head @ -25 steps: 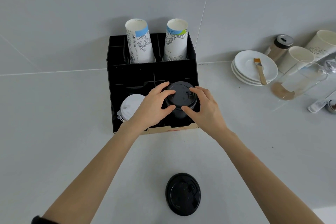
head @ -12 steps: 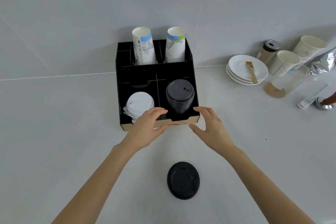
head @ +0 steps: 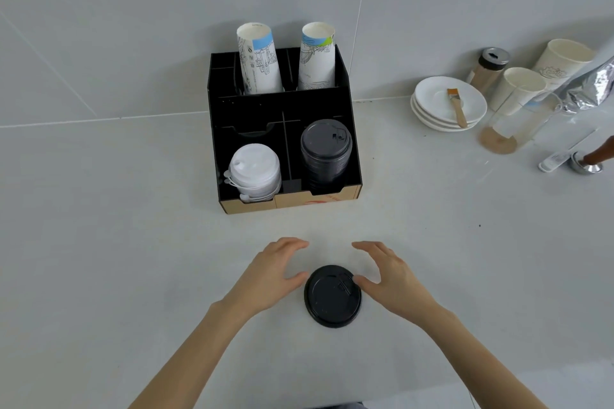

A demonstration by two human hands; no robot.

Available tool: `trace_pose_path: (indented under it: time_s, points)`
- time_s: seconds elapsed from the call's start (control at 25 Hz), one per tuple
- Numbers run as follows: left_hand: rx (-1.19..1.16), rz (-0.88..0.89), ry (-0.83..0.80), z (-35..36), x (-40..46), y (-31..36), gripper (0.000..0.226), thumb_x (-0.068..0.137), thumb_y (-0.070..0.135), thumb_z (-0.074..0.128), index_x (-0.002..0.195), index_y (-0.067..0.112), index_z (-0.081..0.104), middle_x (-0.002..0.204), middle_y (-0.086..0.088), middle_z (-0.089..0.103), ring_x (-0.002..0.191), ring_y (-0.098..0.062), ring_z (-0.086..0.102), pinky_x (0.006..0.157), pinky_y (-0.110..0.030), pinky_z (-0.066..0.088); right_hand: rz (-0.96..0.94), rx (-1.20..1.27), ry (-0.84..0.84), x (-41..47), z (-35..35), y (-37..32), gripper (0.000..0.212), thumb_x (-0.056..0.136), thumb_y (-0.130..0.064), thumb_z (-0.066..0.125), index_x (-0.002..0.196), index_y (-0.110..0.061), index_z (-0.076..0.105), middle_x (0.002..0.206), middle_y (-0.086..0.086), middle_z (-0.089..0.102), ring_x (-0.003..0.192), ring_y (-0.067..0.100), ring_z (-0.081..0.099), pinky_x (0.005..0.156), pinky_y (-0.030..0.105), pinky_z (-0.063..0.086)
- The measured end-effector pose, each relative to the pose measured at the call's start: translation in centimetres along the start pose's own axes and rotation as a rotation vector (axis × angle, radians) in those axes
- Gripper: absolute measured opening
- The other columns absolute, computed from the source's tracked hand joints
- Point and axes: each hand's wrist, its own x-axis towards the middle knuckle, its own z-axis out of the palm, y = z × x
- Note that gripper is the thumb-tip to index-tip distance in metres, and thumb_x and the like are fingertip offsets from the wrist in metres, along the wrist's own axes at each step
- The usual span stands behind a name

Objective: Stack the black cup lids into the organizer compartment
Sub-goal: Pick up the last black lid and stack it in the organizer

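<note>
A black organizer [head: 353,156] stands against the wall. Its front right compartment holds a stack of black lids [head: 325,149]. One loose black lid [head: 333,296] lies flat on the counter in front of me. My left hand [head: 269,276] is just left of that lid, thumb at its rim, fingers spread. My right hand [head: 388,277] sits just right of it, thumb touching the rim, fingers apart. Neither hand holds anything.
White lids [head: 254,173] fill the front left compartment, and two paper cup stacks [head: 259,60] stand in the back row. To the right are stacked saucers [head: 432,103] with a brush [head: 457,106], paper cups [head: 518,90], a shaker [head: 488,68], a foil bag [head: 588,86] and a tamper [head: 589,163].
Both hands let go of the black lid stack in the organizer and pulled back toward me, coming down on either side of the loose lid on the counter.
</note>
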Motion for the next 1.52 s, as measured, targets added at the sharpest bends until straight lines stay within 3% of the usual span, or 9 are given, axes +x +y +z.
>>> trace_pose_path:
  time_s: [0.24, 0.72, 1.0, 1.28, 1.52]
  points:
    - [0.003, -0.01, -0.124, 2.4, -1.7, -0.2, 0.058, 0.081, 0.036, 0.059, 0.132, 0.025, 0.032, 0.141, 0.006, 0.035, 0.127, -0.012, 0.032, 0.108, -0.028, 0.027, -0.058, -0.014, -0.156, -1.4, 1.4, 0.7, 0.06, 0.082, -0.017, 0.059, 0.134, -0.023, 0.03, 0.142, -0.006, 0.032, 0.131, 0.011, 0.028, 0.099, 0.013, 0.019]
    - [0.061, 0.027, -0.118, 4.2, -2.8, 0.0, 0.072, 0.078, 0.042, 0.058, 0.137, 0.027, 0.02, 0.145, 0.009, 0.026, 0.13, -0.012, 0.024, 0.109, -0.026, 0.021, -0.098, 0.002, -0.166, -2.2, 2.2, 1.2, 0.068, 0.08, -0.02, 0.062, 0.137, -0.021, 0.025, 0.142, -0.007, 0.033, 0.126, 0.001, 0.022, 0.103, 0.014, 0.018]
    - [0.039, 0.003, -0.109, 4.3, -3.1, 0.5, 0.076, 0.081, 0.037, 0.059, 0.139, 0.024, 0.012, 0.149, 0.007, 0.02, 0.134, -0.013, 0.018, 0.112, -0.029, 0.019, -0.104, 0.051, -0.131, -2.5, 2.3, 0.9, 0.064, 0.079, -0.029, 0.064, 0.134, -0.025, 0.031, 0.131, -0.018, 0.035, 0.128, 0.006, 0.032, 0.104, 0.017, 0.025]
    - [-0.042, 0.016, -0.002, 2.5, -2.4, 1.2, 0.07, 0.082, 0.031, 0.06, 0.138, 0.022, 0.019, 0.147, 0.007, 0.024, 0.132, -0.01, 0.021, 0.104, -0.015, 0.015, -0.142, 0.073, -0.078, -1.4, 0.6, -0.4, 0.062, 0.079, -0.028, 0.064, 0.132, -0.027, 0.033, 0.131, -0.018, 0.038, 0.122, 0.002, 0.038, 0.098, 0.009, 0.025]
    - [-0.085, 0.067, 0.105, -0.6, -1.2, 2.1, 0.066, 0.08, 0.029, 0.062, 0.135, 0.024, 0.026, 0.145, 0.008, 0.029, 0.126, -0.005, 0.024, 0.106, -0.018, 0.021, -0.211, 0.095, 0.01, 0.3, -1.5, -2.1, 0.062, 0.078, -0.029, 0.066, 0.131, -0.029, 0.035, 0.133, -0.016, 0.04, 0.119, 0.001, 0.041, 0.102, 0.014, 0.03]
